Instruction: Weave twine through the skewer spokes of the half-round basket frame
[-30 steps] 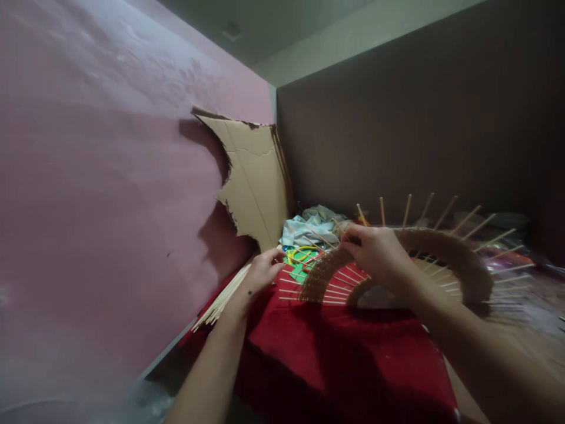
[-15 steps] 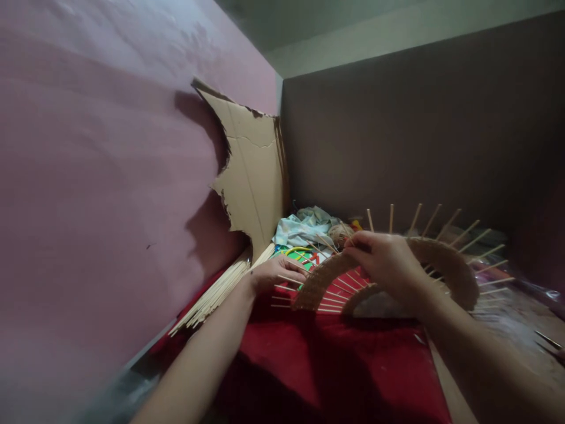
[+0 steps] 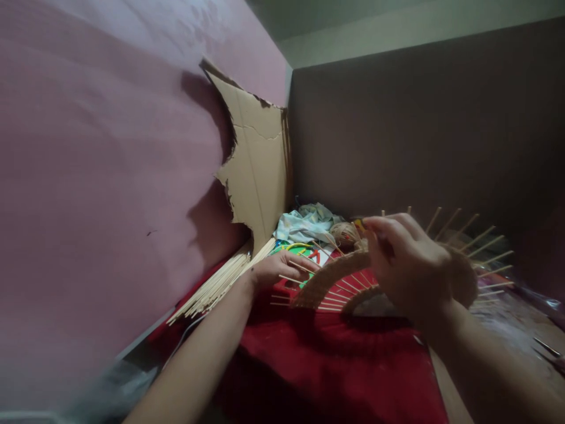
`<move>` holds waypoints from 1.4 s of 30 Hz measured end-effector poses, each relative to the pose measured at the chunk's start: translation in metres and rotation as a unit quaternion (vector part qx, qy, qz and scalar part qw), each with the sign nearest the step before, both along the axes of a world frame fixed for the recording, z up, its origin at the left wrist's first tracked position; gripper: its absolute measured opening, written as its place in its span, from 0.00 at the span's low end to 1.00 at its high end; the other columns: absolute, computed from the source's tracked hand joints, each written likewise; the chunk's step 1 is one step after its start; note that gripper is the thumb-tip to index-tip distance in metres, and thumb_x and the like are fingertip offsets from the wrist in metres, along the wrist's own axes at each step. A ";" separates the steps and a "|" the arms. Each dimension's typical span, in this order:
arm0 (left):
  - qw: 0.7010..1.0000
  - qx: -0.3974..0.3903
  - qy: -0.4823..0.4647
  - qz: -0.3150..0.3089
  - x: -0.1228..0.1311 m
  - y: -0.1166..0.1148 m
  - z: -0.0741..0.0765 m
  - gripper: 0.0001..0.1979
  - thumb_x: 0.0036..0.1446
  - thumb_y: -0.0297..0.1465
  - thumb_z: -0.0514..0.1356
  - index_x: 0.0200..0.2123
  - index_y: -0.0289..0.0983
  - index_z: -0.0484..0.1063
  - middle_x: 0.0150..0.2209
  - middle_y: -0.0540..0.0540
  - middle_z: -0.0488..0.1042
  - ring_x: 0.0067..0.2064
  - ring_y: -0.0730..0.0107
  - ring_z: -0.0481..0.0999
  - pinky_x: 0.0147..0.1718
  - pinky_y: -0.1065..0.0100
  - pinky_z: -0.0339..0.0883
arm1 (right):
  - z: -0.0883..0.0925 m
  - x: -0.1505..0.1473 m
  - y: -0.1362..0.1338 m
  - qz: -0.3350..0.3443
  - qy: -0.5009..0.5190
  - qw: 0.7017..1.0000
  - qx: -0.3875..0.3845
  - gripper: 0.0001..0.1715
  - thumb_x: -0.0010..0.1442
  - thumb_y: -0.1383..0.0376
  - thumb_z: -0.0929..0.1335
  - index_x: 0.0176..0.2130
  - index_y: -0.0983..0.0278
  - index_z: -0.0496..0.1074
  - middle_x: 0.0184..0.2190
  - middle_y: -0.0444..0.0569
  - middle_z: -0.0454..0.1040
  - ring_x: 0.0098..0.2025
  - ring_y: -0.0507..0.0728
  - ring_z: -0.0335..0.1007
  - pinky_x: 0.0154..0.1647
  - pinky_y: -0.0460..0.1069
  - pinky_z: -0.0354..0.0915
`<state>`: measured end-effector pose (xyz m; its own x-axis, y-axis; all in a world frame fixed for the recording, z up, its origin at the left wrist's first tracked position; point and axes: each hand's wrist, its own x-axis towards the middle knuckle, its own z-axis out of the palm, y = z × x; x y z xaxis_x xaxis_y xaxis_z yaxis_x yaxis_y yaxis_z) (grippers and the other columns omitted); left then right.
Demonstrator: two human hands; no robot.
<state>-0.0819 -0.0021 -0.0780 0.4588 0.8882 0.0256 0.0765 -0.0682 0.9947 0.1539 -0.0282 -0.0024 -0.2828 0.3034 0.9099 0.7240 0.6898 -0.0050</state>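
A half-round woven piece with brown twine bands and thin wooden sticks fanning outward stands on a red cloth. My left hand is at its left side, fingers closed around the stick ends beside the outer band. Above the top of that band is my right hand, its thumb and fingers pinched together. Whatever lies in the pinch is too small to make out. The right hand and forearm hide part of the band and several sticks.
A bundle of loose sticks lies along the pink wall at left. Torn cardboard leans in the corner. Behind the woven piece are a pale crumpled cloth and a ball of twine. A thin dark tool lies at far right.
My right hand has lifted a little and shifted right, off the top of the band. The left hand stays at the sticks, its fingers reaching slightly further right. The view has tilted slightly.
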 end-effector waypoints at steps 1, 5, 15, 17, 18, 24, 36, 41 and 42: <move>1.000 0.001 0.002 -0.004 0.000 -0.001 0.000 0.17 0.43 0.24 0.62 0.41 0.35 0.77 0.38 0.42 0.77 0.37 0.67 0.74 0.36 0.68 0.66 | -0.002 -0.003 -0.005 0.024 -0.023 0.999 0.021 0.11 0.58 0.69 0.62 0.37 0.63 0.72 0.35 0.51 0.75 0.32 0.53 0.71 0.30 0.46 0.62; 0.999 0.037 0.001 -0.008 0.002 -0.002 0.000 0.14 0.42 0.23 0.61 0.36 0.32 0.78 0.31 0.45 0.77 0.32 0.70 0.72 0.32 0.70 0.64 | -0.018 -0.021 -0.014 0.121 -0.203 0.971 -0.036 0.14 0.58 0.71 0.61 0.41 0.61 0.71 0.35 0.47 0.75 0.29 0.51 0.70 0.24 0.45 0.58; 0.999 0.050 0.004 0.017 -0.004 -0.006 -0.001 0.16 0.42 0.24 0.64 0.38 0.35 0.78 0.32 0.45 0.77 0.35 0.69 0.73 0.36 0.68 0.66 | -0.037 -0.036 -0.007 -0.036 -0.294 0.955 -0.024 0.11 0.57 0.74 0.60 0.36 0.66 0.70 0.30 0.47 0.72 0.23 0.53 0.69 0.17 0.48 0.40; 0.998 0.062 0.023 0.007 -0.007 -0.007 0.000 0.13 0.43 0.26 0.64 0.36 0.36 0.79 0.34 0.44 0.78 0.37 0.67 0.73 0.38 0.67 0.67 | -0.038 -0.036 -0.005 -0.031 -0.281 0.959 -0.012 0.11 0.57 0.74 0.60 0.34 0.66 0.70 0.27 0.46 0.72 0.22 0.52 0.68 0.18 0.47 0.40; 0.997 0.070 0.034 0.002 -0.008 -0.008 0.000 0.12 0.43 0.27 0.64 0.36 0.36 0.79 0.36 0.43 0.78 0.38 0.67 0.73 0.39 0.67 0.67 | -0.038 -0.036 -0.004 -0.028 -0.274 0.961 -0.012 0.11 0.57 0.74 0.60 0.34 0.66 0.70 0.27 0.46 0.72 0.22 0.52 0.68 0.18 0.47 0.41; 0.989 0.119 0.084 0.003 -0.019 -0.016 0.003 0.11 0.47 0.30 0.64 0.36 0.35 0.78 0.37 0.42 0.77 0.38 0.67 0.72 0.38 0.66 0.66 | -0.041 -0.037 0.003 -0.014 -0.274 0.958 -0.089 0.12 0.57 0.72 0.62 0.42 0.65 0.68 0.35 0.48 0.75 0.26 0.53 0.71 0.18 0.47 0.41; 0.994 0.085 -0.023 0.064 -0.031 -0.028 0.006 0.05 0.46 0.28 0.64 0.28 0.31 0.75 0.20 0.49 0.72 0.22 0.78 0.69 0.23 0.74 0.62 | -0.044 -0.037 0.007 -0.038 -0.284 0.950 -0.126 0.13 0.57 0.71 0.62 0.44 0.64 0.67 0.39 0.49 0.75 0.27 0.54 0.71 0.18 0.47 0.38; 0.991 0.101 -0.041 0.078 -0.034 -0.032 0.008 0.06 0.42 0.26 0.67 0.26 0.31 0.76 0.23 0.48 0.73 0.23 0.76 0.71 0.24 0.73 0.65 | -0.044 -0.037 0.007 -0.041 -0.284 0.949 -0.126 0.12 0.58 0.70 0.62 0.44 0.64 0.67 0.38 0.49 0.76 0.27 0.53 0.71 0.19 0.47 0.39; 0.990 0.108 -0.042 0.075 -0.035 -0.032 0.008 0.05 0.41 0.26 0.67 0.26 0.31 0.76 0.24 0.48 0.74 0.24 0.76 0.71 0.25 0.73 0.65 | -0.044 -0.036 0.007 -0.041 -0.285 0.949 -0.127 0.12 0.58 0.70 0.62 0.44 0.64 0.67 0.39 0.49 0.76 0.27 0.53 0.71 0.19 0.48 0.39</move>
<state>-0.1166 -0.0340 -0.0704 0.3108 0.9157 0.2547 0.0204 -0.2744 0.9614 0.1175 -0.0212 -0.0461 -0.6723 0.5356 0.5110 0.7110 0.6596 0.2440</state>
